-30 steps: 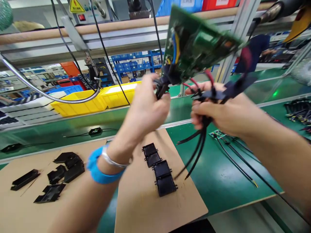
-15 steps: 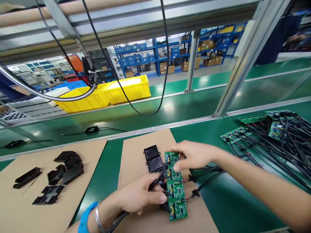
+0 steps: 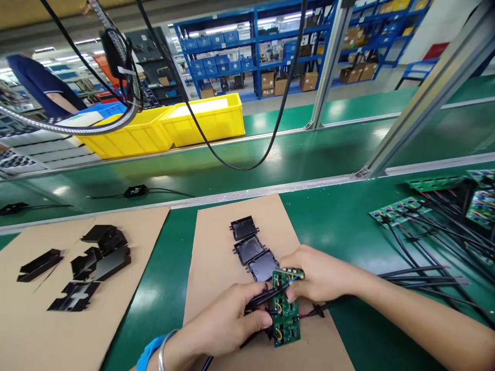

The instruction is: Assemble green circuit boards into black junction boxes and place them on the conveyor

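Here, a flat, rectangular circuit board (image 3: 287, 330), bumpy with soldered parts, sits over smooth tan cardboard (image 3: 211, 247), its long axis running away from the person. The left hand (image 3: 235, 320) curls snugly around rubbery black cables (image 3: 258, 300) at its left edge; the right hand (image 3: 315, 273) pinches a tilted green piece (image 3: 289, 272) at the far end, near shallow plastic trays (image 3: 249, 249).

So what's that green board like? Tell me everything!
The green circuit board is narrow, with dark parts and yellow wire loops. It's over brown cardboard; the right hand pinches its far end, where a piece tilts. Black cables on its left run through the left hand; red wire leaves its right edge.
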A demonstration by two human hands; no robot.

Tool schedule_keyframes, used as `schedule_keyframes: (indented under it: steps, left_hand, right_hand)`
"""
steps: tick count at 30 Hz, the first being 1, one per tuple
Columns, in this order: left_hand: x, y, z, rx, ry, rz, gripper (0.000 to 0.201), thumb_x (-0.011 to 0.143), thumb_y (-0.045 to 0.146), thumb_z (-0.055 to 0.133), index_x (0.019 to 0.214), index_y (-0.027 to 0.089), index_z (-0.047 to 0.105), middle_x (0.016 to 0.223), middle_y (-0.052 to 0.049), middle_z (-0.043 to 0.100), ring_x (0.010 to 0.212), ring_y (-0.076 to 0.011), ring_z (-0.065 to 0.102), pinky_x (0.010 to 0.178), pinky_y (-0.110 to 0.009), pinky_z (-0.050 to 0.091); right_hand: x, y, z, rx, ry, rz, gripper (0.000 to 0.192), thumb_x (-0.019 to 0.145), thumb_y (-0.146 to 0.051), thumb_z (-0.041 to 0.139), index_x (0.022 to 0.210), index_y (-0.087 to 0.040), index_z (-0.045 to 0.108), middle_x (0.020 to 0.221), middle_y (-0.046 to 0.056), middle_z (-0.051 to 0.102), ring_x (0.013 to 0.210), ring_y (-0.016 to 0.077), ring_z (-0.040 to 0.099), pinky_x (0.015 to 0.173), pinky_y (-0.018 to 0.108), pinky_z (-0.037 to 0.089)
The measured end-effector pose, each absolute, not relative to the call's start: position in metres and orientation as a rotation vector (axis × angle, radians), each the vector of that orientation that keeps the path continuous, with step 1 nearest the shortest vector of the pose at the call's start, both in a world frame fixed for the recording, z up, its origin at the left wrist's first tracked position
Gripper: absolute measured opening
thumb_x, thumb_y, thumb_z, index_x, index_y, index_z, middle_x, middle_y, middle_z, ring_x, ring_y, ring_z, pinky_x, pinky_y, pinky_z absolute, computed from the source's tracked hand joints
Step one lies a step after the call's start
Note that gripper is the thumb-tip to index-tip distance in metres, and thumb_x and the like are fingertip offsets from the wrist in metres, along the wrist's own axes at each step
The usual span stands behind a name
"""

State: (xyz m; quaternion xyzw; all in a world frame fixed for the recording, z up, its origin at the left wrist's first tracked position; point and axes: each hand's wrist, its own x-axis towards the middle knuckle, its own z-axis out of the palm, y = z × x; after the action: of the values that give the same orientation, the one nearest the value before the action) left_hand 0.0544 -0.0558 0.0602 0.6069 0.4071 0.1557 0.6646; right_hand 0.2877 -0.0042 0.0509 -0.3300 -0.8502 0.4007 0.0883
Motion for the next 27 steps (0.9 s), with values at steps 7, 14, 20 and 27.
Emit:
schedule_keyframes:
  steps: [7, 14, 20, 27]
  left_hand:
    - [0.056, -0.058, 0.057, 1.458, 0.952, 0.418, 0.028, 0.084, 0.028, 0.06, 0.11, 0.024, 0.069, 0.097, -0.004, 0.07, 0.098, -0.0263, 0.062, 0.093, -0.035, 0.046]
    - [0.053, -0.066, 0.05, 1.637, 0.945, 0.321, 0.044, 0.087, 0.016, 0.053, 0.13, 0.026, 0.053, 0.109, -0.002, 0.068, 0.099, -0.0209, 0.063, 0.088, -0.031, 0.048]
    - [0.051, -0.07, 0.05, 1.853, 0.883, 0.176, 0.055, 0.078, 0.007, 0.051, 0.128, 0.029, 0.049, 0.115, 0.0, 0.066, 0.101, -0.0205, 0.063, 0.087, -0.031, 0.05]
    - [0.052, -0.064, 0.059, 1.982, 0.853, 0.078, 0.042, 0.087, 0.026, 0.057, 0.129, 0.026, 0.051, 0.118, -0.004, 0.064, 0.106, -0.0242, 0.062, 0.092, -0.034, 0.049]
  right_hand:
    - [0.291, -0.027, 0.029, -0.93, -2.529, 0.887, 0.006, 0.084, -0.025, 0.058, 0.083, -0.02, 0.056, 0.078, 0.003, 0.059, 0.07, 0.0161, 0.054, 0.062, 0.026, 0.038]
    - [0.293, -0.038, 0.031, -1.118, -2.569, 1.229, 0.033, 0.073, -0.014, 0.063, 0.104, -0.023, 0.058, 0.09, 0.002, 0.063, 0.083, 0.0188, 0.06, 0.07, 0.025, 0.044]
    - [0.299, -0.063, 0.015, -0.88, -2.716, 0.737, 0.017, 0.085, -0.011, 0.046, 0.098, -0.017, 0.057, 0.086, 0.007, 0.062, 0.078, 0.02, 0.056, 0.071, 0.031, 0.043]
    - [0.307, -0.055, 0.02, -1.102, -2.548, 0.931, 0.037, 0.083, -0.016, 0.06, 0.119, -0.021, 0.052, 0.105, 0.006, 0.062, 0.093, 0.0193, 0.057, 0.08, 0.028, 0.044]
